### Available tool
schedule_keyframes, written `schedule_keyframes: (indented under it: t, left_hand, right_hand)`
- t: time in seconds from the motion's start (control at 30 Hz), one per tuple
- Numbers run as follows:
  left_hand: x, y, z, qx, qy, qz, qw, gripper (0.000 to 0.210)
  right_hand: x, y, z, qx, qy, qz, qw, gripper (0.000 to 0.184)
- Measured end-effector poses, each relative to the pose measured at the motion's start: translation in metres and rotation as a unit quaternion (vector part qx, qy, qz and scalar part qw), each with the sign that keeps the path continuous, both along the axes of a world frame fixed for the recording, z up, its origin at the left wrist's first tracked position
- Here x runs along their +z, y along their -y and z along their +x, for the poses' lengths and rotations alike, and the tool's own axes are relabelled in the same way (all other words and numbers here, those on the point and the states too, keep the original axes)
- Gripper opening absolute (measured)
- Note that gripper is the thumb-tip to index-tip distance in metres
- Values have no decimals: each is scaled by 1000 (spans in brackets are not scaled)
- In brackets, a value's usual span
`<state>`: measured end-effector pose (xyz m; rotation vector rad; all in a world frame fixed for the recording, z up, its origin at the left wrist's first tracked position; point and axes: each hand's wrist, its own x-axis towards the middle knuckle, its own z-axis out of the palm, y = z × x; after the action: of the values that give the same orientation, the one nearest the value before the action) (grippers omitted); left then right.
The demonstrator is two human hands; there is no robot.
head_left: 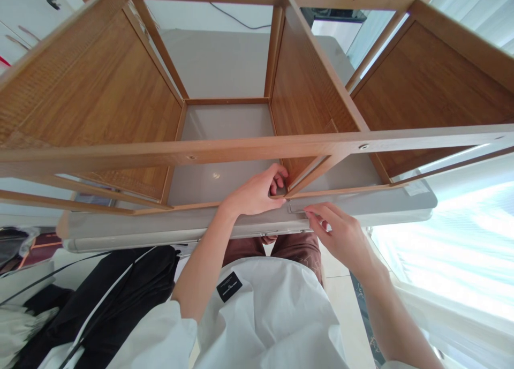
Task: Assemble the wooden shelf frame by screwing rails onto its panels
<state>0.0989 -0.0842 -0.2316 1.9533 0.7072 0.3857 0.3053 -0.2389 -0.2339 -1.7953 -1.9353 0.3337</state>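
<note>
A wooden shelf frame (241, 148) with brown side panels stands on a grey table (401, 203). My left hand (261, 189) reaches to the lower front rail, its fingers curled around the foot of the middle divider panel (313, 90). Between the thumb and fingers of my right hand (333, 224) is a thin L-shaped hex key (296, 211). The key's short end points up to the lower rail, just below the divider. Whether its tip sits in a screw is too small to tell.
Screw holes show along the upper front rail. At lower left lie black clothes (136, 283) with a white cord across them. A sheer curtain (453, 15) hangs at upper right. Behind the frame, a dark cable (241, 22) runs along the white wall.
</note>
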Motion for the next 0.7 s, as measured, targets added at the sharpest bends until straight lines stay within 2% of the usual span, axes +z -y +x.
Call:
schedule_keyframes:
  t: [0.13,0.23,0.4,0.7]
  left_hand:
    - [1,0,0,3,-3,6,1000,40]
    - [1,0,0,3,-4,6,1000,40]
    - [0,0,0,1,-2,4,1000,41]
    - [0,0,-1,3,-4,0,1000,41]
  right_hand:
    - [5,-1,-5,-28,-68,3,997,9]
    - [7,-3,-8,-53,-116,-21,992,6]
    - [6,-5,-15,-80,-188,-37,978,8]
    - [14,0,-25,-29,-79,8,996,17]
